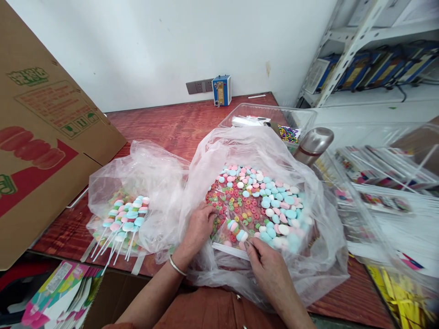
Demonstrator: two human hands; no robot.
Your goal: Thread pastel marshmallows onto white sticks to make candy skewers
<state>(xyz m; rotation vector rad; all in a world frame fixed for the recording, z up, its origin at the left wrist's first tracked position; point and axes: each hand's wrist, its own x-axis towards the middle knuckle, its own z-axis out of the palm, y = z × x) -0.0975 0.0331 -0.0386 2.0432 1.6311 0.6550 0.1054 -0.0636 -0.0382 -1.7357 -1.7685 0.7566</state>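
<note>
A clear plastic bag (219, 141) lies spread open in front of me, with ring-shaped candies (222, 196) on the left and pastel marshmallows (283, 205) on the right. My left hand (201, 224) is at the rings' near left edge, fingers curled together; what they pinch, if anything, is hidden. Between thumb and fingers, my right hand (265, 258) grips the lower end of a candy skewer (236, 230) of stacked marshmallows and rings. Several white sticks (230, 250) lie under its fingertips. Left of the bag, finished-looking candy skewers (126, 217) rest in a pile on another clear bag (161, 183).
A large cardboard box (44, 114) stands at left on the red wooden table (157, 123). Behind the bag are a clear tray (254, 107) and a steel flask (313, 144). A small blue device (222, 90) stands by the wall; packaging and a shelf (363, 98) fill the right.
</note>
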